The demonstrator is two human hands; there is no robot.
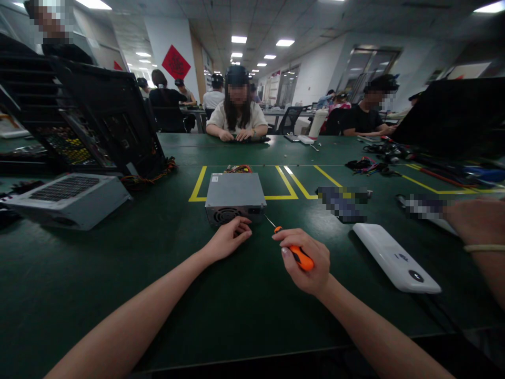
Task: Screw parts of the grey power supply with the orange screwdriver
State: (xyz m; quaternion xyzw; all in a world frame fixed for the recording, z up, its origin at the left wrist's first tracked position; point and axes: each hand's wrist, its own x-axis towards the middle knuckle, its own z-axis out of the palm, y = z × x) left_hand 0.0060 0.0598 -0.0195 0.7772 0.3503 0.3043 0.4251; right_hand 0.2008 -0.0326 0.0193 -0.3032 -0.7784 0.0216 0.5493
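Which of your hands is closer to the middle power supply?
Left. The left hand is at the power supply's near side; the right hand, holding a screwdriver, is apart, to its right.

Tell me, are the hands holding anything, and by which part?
The right hand holds a screwdriver by its orange handle. The left hand is at the near side of the grey box; any grip there is unclear.

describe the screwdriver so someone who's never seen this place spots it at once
On the green table, find the grey box with the left hand at its front. Nearer and to the right, the right hand holds the screwdriver, its thin shaft pointing toward the box. Its orange and black handle sets it apart from the grey box and the white slab further right.
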